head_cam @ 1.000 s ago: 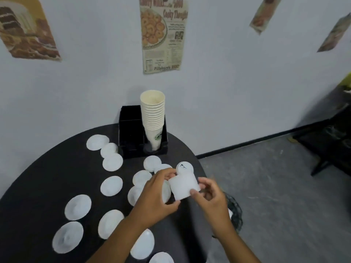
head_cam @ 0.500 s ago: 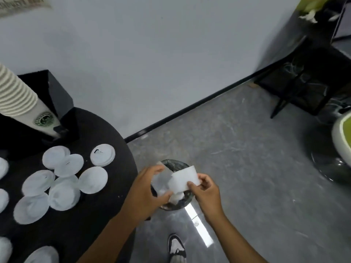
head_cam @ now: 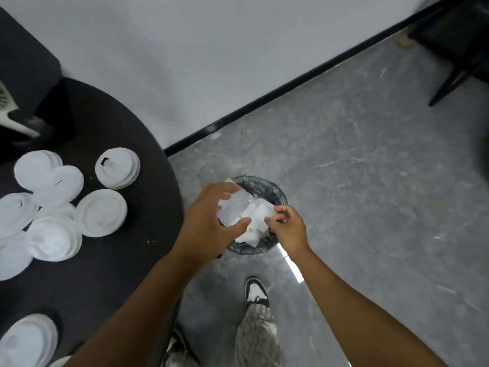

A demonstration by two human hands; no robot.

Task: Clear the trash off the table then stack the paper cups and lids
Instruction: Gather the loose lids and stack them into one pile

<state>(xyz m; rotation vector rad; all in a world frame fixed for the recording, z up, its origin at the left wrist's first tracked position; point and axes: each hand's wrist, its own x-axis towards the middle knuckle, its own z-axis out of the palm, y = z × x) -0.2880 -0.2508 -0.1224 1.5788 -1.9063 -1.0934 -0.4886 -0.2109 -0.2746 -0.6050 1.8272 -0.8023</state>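
Both my hands are over a small bin [head_cam: 275, 191] with a dark liner, standing on the floor beside the round black table [head_cam: 111, 263]. My left hand [head_cam: 209, 223] holds a clear plastic wrapper [head_cam: 232, 211] between thumb and curled fingers. My right hand [head_cam: 287, 226] pinches a white piece of paper [head_cam: 260, 214] just above the bin's opening. More white paper lies inside the bin. Several white lids [head_cam: 102, 212] lie scattered on the table's left part. Only the bottom of the paper cup stack [head_cam: 9, 120] shows at the left edge.
A black holder box [head_cam: 26, 67] stands at the table's back by the wall. My shoe [head_cam: 255, 291] and trouser leg are on the grey floor just below the bin. Dark furniture legs [head_cam: 449, 80] stand at the upper right.
My view swung from the table down to the floor bin. Both hands carried the paper and wrapper off the table and lowered them over the bin's opening.
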